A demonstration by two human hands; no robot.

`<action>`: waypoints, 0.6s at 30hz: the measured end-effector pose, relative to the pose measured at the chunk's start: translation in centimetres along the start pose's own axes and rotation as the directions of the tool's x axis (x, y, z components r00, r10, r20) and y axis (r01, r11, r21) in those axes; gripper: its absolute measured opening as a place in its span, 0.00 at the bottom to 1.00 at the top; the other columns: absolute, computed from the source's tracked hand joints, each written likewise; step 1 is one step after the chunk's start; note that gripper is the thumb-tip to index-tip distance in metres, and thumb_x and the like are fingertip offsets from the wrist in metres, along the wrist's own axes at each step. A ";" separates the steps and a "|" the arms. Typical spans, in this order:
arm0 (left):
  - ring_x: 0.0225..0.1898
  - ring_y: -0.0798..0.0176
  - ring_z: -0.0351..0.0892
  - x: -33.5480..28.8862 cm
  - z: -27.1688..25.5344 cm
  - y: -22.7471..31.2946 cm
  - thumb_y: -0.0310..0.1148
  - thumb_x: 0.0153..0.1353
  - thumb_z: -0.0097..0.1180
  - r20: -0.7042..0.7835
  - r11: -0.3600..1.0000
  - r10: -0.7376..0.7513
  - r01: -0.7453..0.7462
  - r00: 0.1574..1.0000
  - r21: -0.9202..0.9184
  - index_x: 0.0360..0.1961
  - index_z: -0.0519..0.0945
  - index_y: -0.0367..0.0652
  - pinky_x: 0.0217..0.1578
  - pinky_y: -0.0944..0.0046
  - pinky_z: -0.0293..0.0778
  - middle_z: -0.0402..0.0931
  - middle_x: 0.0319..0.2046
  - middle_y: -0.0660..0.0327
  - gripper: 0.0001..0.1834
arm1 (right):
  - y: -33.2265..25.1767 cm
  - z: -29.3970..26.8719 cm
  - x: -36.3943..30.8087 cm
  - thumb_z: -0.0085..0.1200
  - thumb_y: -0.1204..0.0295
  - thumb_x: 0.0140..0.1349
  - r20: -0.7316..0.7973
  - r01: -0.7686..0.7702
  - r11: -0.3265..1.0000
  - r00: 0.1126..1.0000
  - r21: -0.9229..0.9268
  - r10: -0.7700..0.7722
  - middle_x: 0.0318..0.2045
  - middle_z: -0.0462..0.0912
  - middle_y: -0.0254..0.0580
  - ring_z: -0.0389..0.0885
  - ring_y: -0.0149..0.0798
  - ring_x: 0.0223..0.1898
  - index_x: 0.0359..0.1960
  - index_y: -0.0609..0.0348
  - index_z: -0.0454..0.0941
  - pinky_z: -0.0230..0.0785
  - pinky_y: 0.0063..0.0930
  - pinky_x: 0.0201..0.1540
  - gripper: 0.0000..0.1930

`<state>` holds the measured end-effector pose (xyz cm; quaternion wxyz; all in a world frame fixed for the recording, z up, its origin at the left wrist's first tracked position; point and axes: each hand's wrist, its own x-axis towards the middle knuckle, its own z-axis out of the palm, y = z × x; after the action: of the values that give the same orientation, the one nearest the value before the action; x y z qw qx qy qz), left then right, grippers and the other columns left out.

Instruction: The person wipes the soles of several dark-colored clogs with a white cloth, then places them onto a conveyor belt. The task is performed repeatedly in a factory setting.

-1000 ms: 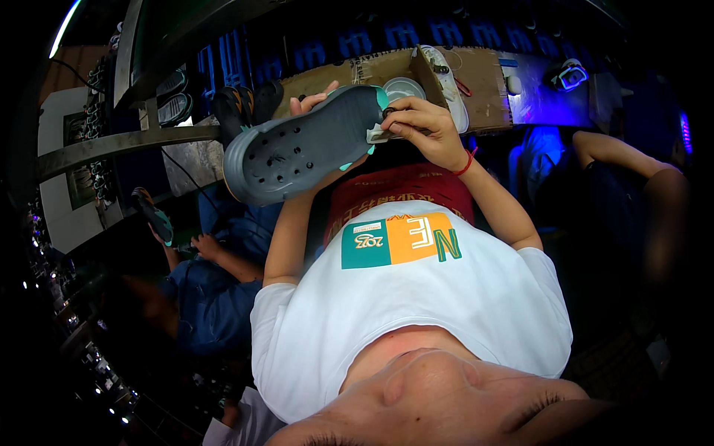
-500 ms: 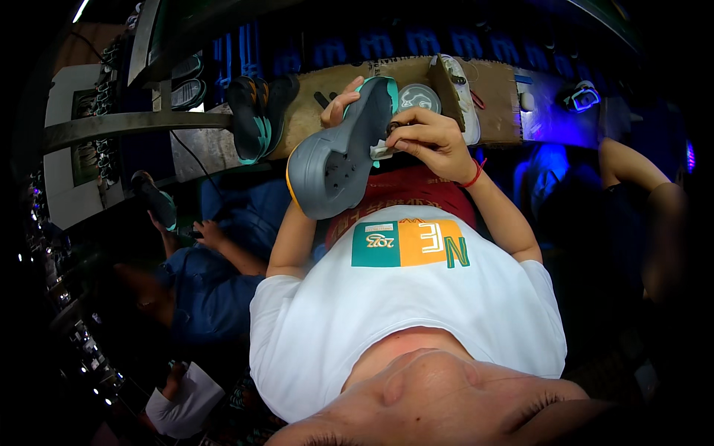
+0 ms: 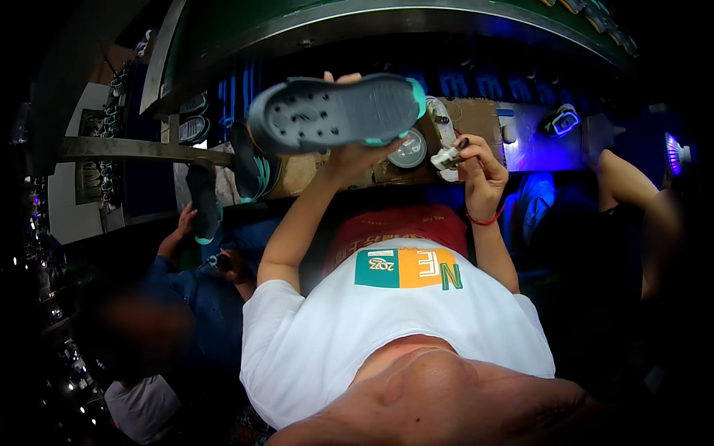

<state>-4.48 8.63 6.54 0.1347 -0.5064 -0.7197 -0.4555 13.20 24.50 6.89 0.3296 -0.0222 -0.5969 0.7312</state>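
Observation:
My left hand [image 3: 362, 156] is closed around a dark grey clog [image 3: 335, 111] with teal trim at one end. It holds the clog raised and nearly level, the holed front part to the left; fingertips show over its far edge. To the right and apart from the clog, my right hand [image 3: 485, 177] pinches a crumpled white cloth-like wad [image 3: 448, 156] together with a small dark stick-like piece [image 3: 463, 143]. Between the clog and that hand, a round tub [image 3: 409, 151] with pale contents stands on the bench. A long white piece [image 3: 440, 117] lies just behind the wad.
Dark shoes with teal trim [image 3: 256, 165] stand on the bench at left, near a metal bar [image 3: 141, 149]. Above runs a green, metal-edged ledge [image 3: 335, 30]. At left a co-worker's hand [image 3: 187, 219] holds a dark shoe [image 3: 204, 197]; another person's arm [image 3: 632, 178] is at right.
The clog has swung from a steep slant to nearly level and risen away from me. My right hand has drawn off it to the right, bringing the white wad and dark piece into clear sight.

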 end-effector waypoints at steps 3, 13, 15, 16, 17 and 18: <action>0.48 0.60 0.76 7.4 1.8 -0.9 0.36 0.43 0.74 -0.269 0.936 -0.101 0.000 0.958 -0.352 0.49 0.73 0.37 0.53 0.61 0.70 0.76 0.44 0.57 0.32 | -0.8 -2.0 -0.7 0.50 0.80 0.62 -0.125 0.027 0.999 0.992 0.021 -0.024 0.42 0.78 0.43 0.66 0.21 0.24 0.37 0.65 0.79 0.57 0.13 0.25 0.05; 0.52 0.56 0.72 17.6 8.5 -4.0 0.17 0.54 0.56 -0.162 0.474 -0.419 0.063 0.894 -0.878 0.62 0.53 0.30 0.50 0.62 0.73 0.54 0.63 0.48 0.36 | -0.4 -3.7 -2.0 0.51 0.79 0.63 -0.099 -0.076 0.995 0.993 -0.064 0.069 0.41 0.78 0.40 0.67 0.21 0.24 0.37 0.65 0.80 0.58 0.13 0.25 0.06; 0.52 0.56 0.72 11.7 7.4 -1.1 0.16 0.55 0.53 -0.170 0.564 -0.368 0.074 0.914 -0.823 0.65 0.49 0.35 0.48 0.63 0.75 0.51 0.64 0.48 0.38 | 0.1 -3.4 -2.5 0.51 0.79 0.62 -0.079 -0.130 0.989 0.989 -0.072 0.125 0.40 0.78 0.40 0.67 0.22 0.24 0.37 0.65 0.80 0.58 0.13 0.25 0.06; 0.52 0.57 0.72 8.3 7.3 -0.4 0.16 0.56 0.52 -0.188 0.621 -0.379 0.098 0.906 -0.778 0.65 0.50 0.37 0.47 0.63 0.75 0.54 0.62 0.49 0.37 | 0.4 -3.1 -2.7 0.51 0.79 0.62 -0.053 -0.143 0.987 0.989 -0.076 0.139 0.40 0.78 0.40 0.68 0.22 0.24 0.37 0.65 0.80 0.58 0.13 0.25 0.06; 0.51 0.58 0.72 4.6 7.6 -0.4 0.16 0.56 0.52 -0.181 0.636 -0.443 0.166 0.878 -0.754 0.65 0.51 0.39 0.46 0.64 0.75 0.56 0.60 0.50 0.37 | 0.6 -2.8 -2.9 0.51 0.79 0.62 -0.025 -0.157 0.984 0.988 -0.082 0.155 0.40 0.78 0.40 0.68 0.21 0.24 0.37 0.65 0.80 0.58 0.13 0.25 0.06; 0.50 0.59 0.72 0.8 8.0 -0.9 0.17 0.56 0.53 -0.181 0.648 -0.505 0.232 0.844 -0.726 0.65 0.52 0.41 0.45 0.66 0.75 0.58 0.59 0.51 0.37 | 0.9 -2.5 -3.0 0.51 0.79 0.62 0.006 -0.169 0.982 0.985 -0.087 0.170 0.40 0.78 0.39 0.68 0.21 0.24 0.37 0.65 0.80 0.58 0.13 0.25 0.06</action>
<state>-3.41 15.38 2.17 -0.0248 -0.2646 -0.5528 -0.7898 16.25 25.09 4.31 0.2607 -0.0822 -0.6261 0.7302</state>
